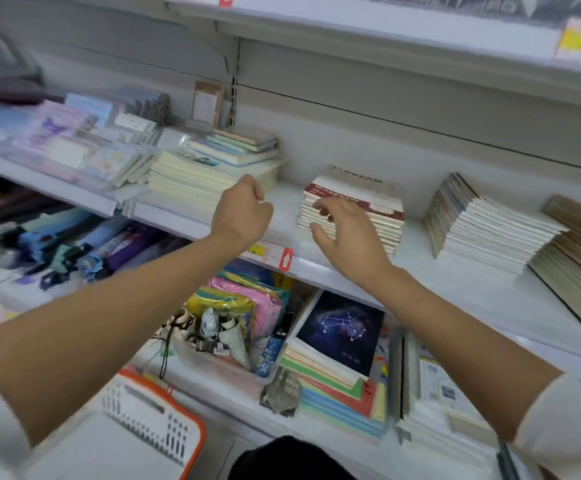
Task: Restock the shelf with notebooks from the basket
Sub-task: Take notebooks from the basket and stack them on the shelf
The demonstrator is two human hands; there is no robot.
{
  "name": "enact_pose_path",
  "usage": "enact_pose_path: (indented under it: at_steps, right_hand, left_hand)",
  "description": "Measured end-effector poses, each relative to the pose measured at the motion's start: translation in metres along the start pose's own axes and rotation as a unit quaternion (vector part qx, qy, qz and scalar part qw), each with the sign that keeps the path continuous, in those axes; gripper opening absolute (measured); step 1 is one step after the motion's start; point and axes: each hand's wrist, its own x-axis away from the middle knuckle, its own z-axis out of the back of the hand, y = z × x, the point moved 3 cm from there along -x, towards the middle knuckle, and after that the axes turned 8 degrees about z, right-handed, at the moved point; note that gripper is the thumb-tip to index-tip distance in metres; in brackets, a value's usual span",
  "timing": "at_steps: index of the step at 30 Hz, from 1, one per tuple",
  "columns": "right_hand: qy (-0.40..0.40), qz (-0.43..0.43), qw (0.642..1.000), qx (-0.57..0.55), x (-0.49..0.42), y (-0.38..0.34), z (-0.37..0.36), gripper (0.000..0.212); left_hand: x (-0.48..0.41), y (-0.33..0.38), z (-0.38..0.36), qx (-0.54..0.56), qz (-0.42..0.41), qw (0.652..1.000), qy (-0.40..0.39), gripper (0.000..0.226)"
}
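Nearest, at lower left, the white orange-rimmed basket (157, 420) sits below both forearms. Farther off, over the middle shelf (455, 282), the left hand (244, 213) hovers loosely curled, holding nothing, left of a red-covered notebook stack (379, 202). The right hand (348, 237) spreads relaxed fingers at that stack's near-left corner.

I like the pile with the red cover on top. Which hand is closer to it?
The right. The right hand is in front of the red-covered notebook stack, fingers at its near edge. The left hand is off to the stack's left, apart from it.
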Motion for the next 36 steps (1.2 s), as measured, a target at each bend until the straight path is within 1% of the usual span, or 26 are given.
enact_pose_path:
  at_steps: [1, 4, 6, 8, 10, 13, 17, 20, 23, 27, 29, 31, 32, 34, 36]
  right_hand:
    - [-0.007, 0.007, 0.999, -0.031, 0.002, -0.021, -0.007, 0.029]
    - [-0.047, 0.027, 0.991, -0.126, 0.012, -0.079, -0.037, 0.016]
    - [-0.085, 0.047, 0.982, -0.159, 0.02, -0.114, -0.064, 0.011]
    - [-0.129, 0.049, 0.972, -0.188, 0.03, -0.146, -0.093, 0.011]
    - [-0.179, 0.032, 0.962, -0.205, 0.039, -0.168, -0.121, 0.016]
    - [-0.265, -0.002, 0.928, -0.261, 0.056, -0.203, -0.168, 0.021]
    - [-0.371, -0.066, 0.882, -0.282, 0.091, -0.231, -0.232, 0.023]
    - [-0.479, -0.067, 0.832, -0.27, 0.117, -0.251, -0.274, 0.031]
    - [-0.562, -0.049, 0.786, -0.252, 0.143, -0.274, -0.303, 0.042]
    - [-0.625, -0.016, 0.749, -0.219, 0.179, -0.3, -0.335, 0.056]
    - [-0.639, -0.026, 0.735, -0.226, 0.196, -0.309, -0.348, 0.064]
    - [-0.639, -0.061, 0.729, -0.237, 0.213, -0.313, -0.362, 0.072]
    - [-0.634, -0.074, 0.733, -0.236, 0.221, -0.313, -0.368, 0.074]
    - [-0.621, -0.088, 0.745, -0.23, 0.237, -0.311, -0.38, 0.075]
    - [-0.607, -0.121, 0.747, -0.245, 0.249, -0.306, -0.39, 0.079]
  left_hand:
    - [0.011, -0.011, 0.014, -0.006, 0.017, 1.0, -0.002, 0.015]
    - [0.049, -0.059, 0.054, -0.044, 0.069, 0.997, -0.011, 0.029]
    - [0.074, -0.098, 0.079, -0.058, 0.128, 0.99, -0.01, 0.032]
    - [0.096, -0.136, 0.101, -0.069, 0.181, 0.981, -0.007, 0.031]
    - [0.11, -0.165, 0.116, -0.06, 0.225, 0.973, -0.004, 0.031]
    - [0.135, -0.21, 0.137, -0.031, 0.289, 0.957, 0.01, 0.032]
    - [0.177, -0.28, 0.153, -0.014, 0.38, 0.925, 0.004, 0.018]
    - [0.209, -0.333, 0.167, 0.005, 0.455, 0.89, 0.022, 0.009]
    - [0.246, -0.385, 0.182, 0.023, 0.523, 0.851, 0.042, 0.015]
    - [0.306, -0.435, 0.197, 0.04, 0.613, 0.788, 0.055, 0.02]
    - [0.338, -0.453, 0.2, 0.068, 0.668, 0.738, 0.062, 0.019]
    - [0.371, -0.468, 0.2, 0.102, 0.718, 0.686, 0.056, 0.021]
    - [0.385, -0.473, 0.198, 0.12, 0.731, 0.67, 0.04, 0.022]
    - [0.403, -0.478, 0.194, 0.15, 0.744, 0.65, 0.026, 0.026]
    - [0.414, -0.479, 0.194, 0.143, 0.756, 0.637, 0.045, 0.031]
